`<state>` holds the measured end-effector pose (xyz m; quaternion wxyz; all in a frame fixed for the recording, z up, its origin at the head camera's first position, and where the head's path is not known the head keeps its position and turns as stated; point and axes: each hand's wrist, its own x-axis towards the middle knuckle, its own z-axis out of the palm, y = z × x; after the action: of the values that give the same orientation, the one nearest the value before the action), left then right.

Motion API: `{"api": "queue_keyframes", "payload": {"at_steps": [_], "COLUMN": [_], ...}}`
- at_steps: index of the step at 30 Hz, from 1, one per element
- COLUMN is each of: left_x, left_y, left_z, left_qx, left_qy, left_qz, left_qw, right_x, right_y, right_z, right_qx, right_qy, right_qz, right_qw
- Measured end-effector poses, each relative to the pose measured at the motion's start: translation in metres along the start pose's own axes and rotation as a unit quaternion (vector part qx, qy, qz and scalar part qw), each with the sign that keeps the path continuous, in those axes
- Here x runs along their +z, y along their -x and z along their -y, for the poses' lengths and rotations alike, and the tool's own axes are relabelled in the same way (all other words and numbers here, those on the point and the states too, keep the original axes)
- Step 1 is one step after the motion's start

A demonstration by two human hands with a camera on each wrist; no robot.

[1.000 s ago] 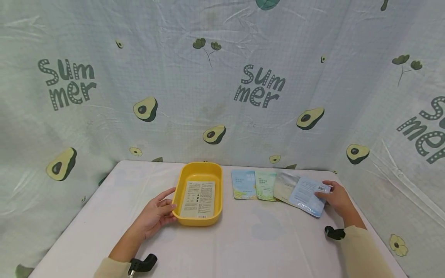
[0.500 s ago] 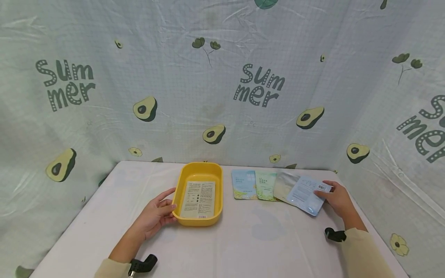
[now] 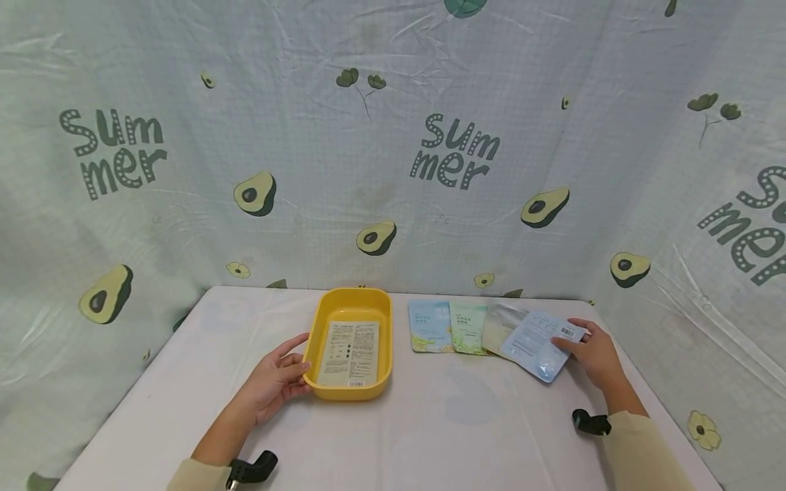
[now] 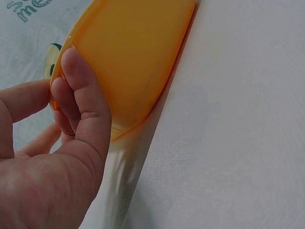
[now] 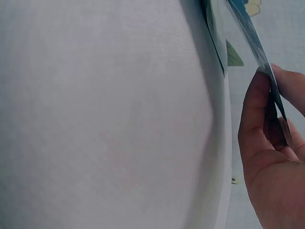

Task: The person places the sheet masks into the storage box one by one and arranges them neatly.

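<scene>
My left hand (image 3: 270, 382) pinches the left rim of a yellow plastic tray (image 3: 385, 354). The left wrist view shows the thumb (image 4: 86, 90) on the inner side and fingers behind the rim. A flat sachet with its printed back up (image 3: 348, 354) lies in the tray. On the right, my right hand (image 3: 592, 354) pinches the edge of a light blue sachet (image 3: 534, 344), tilted and overlapping a silver-beige sachet (image 3: 496, 331). In the right wrist view that blue sachet (image 5: 255, 43) appears edge-on between thumb and fingers.
A green sachet (image 3: 469, 327) and another blue sachet (image 3: 430, 326) lie flat in a row between the tray and the silver-beige one. The white-covered table (image 3: 442, 436) ends at a patterned curtain (image 3: 307, 136) behind and at both sides.
My right hand and the blue sachet in it have shifted slightly left, and the sachet's angle has changed a little. My left hand stays on the tray's rim.
</scene>
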<state>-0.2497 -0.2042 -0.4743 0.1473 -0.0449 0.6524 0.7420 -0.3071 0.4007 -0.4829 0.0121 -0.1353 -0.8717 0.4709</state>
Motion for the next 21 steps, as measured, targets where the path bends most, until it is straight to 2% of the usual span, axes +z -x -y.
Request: {"api": "queue_keyframes", "payload": {"at_steps": [9,21], "left_x": [-0.0004,-0.0004], "left_y": [-0.0006,-0.0008], "left_z": [0.0021,0.0013], "left_qx": [-0.008,-0.006], "left_qy": [0.005,0.01], "left_qz": [-0.01,-0.003], "left_qw": [0.9999,0.9999], "right_x": [0.0059,0.0105], "right_y": [0.0044,0.0101], "right_z": [0.0018,0.005], "right_qx": [-0.01,-0.009], "right_qy": [-0.026,-0.064], "right_qz": [-0.001,-0.006], "right_qw": [0.9996,0.9979]}}
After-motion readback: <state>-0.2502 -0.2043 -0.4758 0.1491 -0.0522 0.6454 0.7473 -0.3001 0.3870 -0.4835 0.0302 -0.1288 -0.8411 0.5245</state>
